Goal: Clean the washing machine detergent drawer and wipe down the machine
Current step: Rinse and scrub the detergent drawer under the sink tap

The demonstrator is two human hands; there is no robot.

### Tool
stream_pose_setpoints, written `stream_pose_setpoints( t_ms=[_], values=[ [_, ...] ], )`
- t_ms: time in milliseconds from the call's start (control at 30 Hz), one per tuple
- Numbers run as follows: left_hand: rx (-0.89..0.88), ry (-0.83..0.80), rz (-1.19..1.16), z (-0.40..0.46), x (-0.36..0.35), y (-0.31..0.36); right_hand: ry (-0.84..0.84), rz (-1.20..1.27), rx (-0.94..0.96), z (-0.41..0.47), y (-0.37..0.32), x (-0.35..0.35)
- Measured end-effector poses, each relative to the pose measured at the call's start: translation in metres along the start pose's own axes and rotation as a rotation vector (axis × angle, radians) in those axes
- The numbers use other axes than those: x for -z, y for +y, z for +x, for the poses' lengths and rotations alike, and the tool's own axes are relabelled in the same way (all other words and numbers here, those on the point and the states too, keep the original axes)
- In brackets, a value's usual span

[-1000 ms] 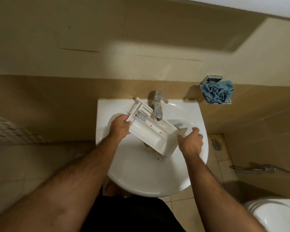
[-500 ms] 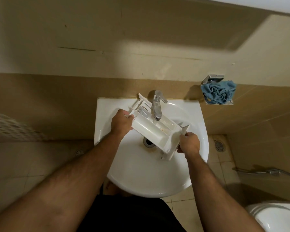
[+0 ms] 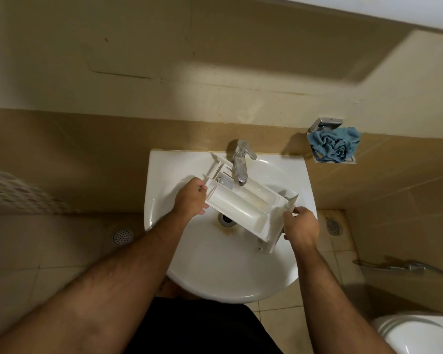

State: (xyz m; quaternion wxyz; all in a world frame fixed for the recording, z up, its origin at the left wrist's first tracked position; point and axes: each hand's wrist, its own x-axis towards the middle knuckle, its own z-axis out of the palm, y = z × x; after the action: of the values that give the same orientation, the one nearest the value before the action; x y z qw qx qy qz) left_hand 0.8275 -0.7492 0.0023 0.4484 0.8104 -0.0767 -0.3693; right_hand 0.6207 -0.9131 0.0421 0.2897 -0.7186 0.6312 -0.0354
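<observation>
- Since a second ago the right hand (image 3: 300,226), which hovered open by the drawer (image 3: 243,204), has closed on its front panel end, and the drawer now sits squarely under the tap (image 3: 241,164).
- Left hand (image 3: 191,198) grips the drawer's back end, fingers curled round its edge; the right pinches the front end.
- Drawer lies slanted across the sink (image 3: 215,272), held above the drain (image 3: 226,217), compartments facing up.
- Step in hand, as I judge it: rinsing the drawer. Whether water is running I cannot tell.
- Next move likely calls for freeing one hand to work the tap or rub the yellowish residue, while the other keeps the drawer steady.
- Blue cloth (image 3: 334,145) sits in a wall holder, untouched.
</observation>
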Motion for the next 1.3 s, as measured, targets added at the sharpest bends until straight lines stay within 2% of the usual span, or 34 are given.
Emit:
stream_pose_setpoints(
  t_ms=[267, 367, 400, 467, 567, 833, 1067, 1200, 1300],
  values=[
    [0.038, 0.038, -0.126, 0.000, -0.002, -0.002, 0.039, -0.068, 0.050, -0.010, -0.005, -0.003],
    [0.002, 0.133, -0.068, 0.003, -0.001, 0.001, 0.209, -0.243, 0.300, -0.023, -0.013, -0.009],
    [-0.009, 0.156, -0.051, 0.005, -0.001, 0.002, 0.214, -0.264, 0.396, -0.026, -0.019, -0.013],
    [-0.014, 0.180, -0.040, 0.007, -0.001, 0.006, 0.069, -0.208, 0.527, -0.032, -0.032, -0.025],
    [-0.004, 0.187, -0.014, 0.010, 0.000, 0.011, -0.174, -0.152, 0.552, -0.037, -0.049, -0.044],
    [-0.034, 0.195, 0.123, 0.013, 0.000, 0.011, -0.385, -0.209, 0.554, -0.030, -0.073, -0.066],
    [-0.039, 0.205, 0.175, 0.013, 0.001, 0.017, -0.403, -0.191, 0.569, -0.026, -0.067, -0.063],
    [-0.054, 0.204, 0.220, 0.012, 0.001, 0.020, -0.354, -0.333, 0.550, -0.019, -0.048, -0.054],
    [-0.054, 0.198, 0.246, 0.010, 0.000, 0.022, -0.347, -0.438, 0.542, -0.017, -0.058, -0.054]
  ],
)
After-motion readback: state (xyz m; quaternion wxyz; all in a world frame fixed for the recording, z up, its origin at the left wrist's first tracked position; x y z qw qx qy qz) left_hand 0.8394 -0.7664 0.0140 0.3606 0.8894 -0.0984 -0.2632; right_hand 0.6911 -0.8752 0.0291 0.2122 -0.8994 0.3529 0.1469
